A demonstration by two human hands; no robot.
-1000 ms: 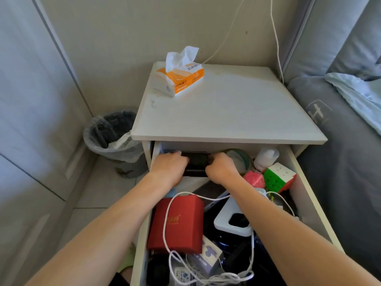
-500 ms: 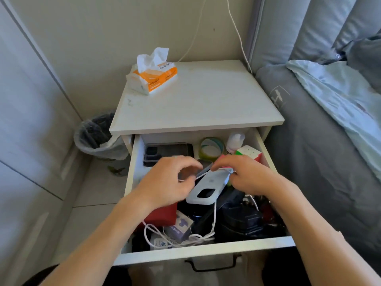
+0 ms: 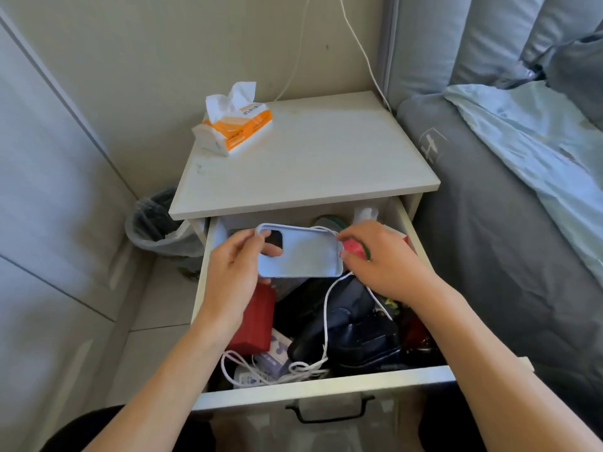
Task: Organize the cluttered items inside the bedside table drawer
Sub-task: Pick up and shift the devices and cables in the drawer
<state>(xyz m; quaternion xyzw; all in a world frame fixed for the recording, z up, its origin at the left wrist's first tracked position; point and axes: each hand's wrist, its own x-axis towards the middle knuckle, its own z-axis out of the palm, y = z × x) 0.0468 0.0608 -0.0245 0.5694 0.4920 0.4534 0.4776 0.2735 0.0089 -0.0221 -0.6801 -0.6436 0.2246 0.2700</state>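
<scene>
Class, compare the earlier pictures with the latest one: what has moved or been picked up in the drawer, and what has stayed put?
The left hand has lifted the pale blue phone case above the clutter. The right hand now pinches the white cable at the case's edge. The red box, tissue pack and drawer stayed put.

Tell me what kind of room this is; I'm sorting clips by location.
Most likely a bedroom: a bedside table with its drawer pulled open stands right beside a bed with grey bedding, and a tissue pack sits on the tabletop.
</scene>
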